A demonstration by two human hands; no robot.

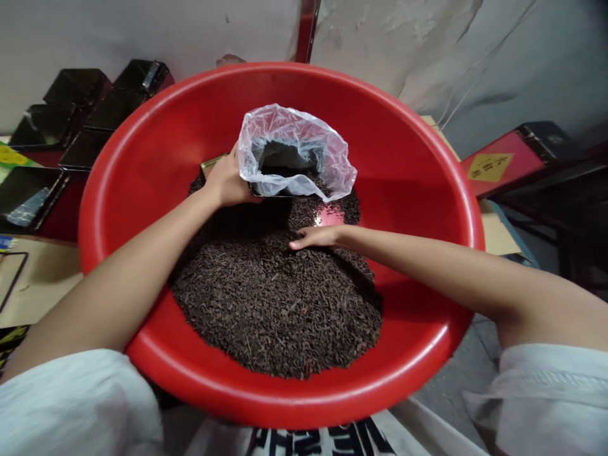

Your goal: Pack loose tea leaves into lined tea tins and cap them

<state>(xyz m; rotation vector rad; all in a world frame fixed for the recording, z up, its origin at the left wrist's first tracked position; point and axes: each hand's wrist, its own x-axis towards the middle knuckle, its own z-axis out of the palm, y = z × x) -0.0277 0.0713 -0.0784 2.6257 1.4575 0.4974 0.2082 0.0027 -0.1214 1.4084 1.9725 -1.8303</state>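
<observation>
Dark dried tea leaves (280,304) lie heaped in a large red plastic basin (403,158). My left hand (227,180) grips the left side of a tin (209,164) that is tilted over the heap, its mouth toward me. A clear plastic bag (332,149) lines the tin and its edge spreads out around the mouth. Some leaves show inside the bag. To the right and below the tin's mouth, my right hand (316,237) is partly sunk in the leaves. Its thumb is stretched out, while the other fingers are mostly hidden.
Several dark open tins (78,88) stand to the left of the basin. A red box with a yellow label (491,166) lies at the right, near the wall (427,57). Pale cardboard (503,234) shows beside the basin's right rim.
</observation>
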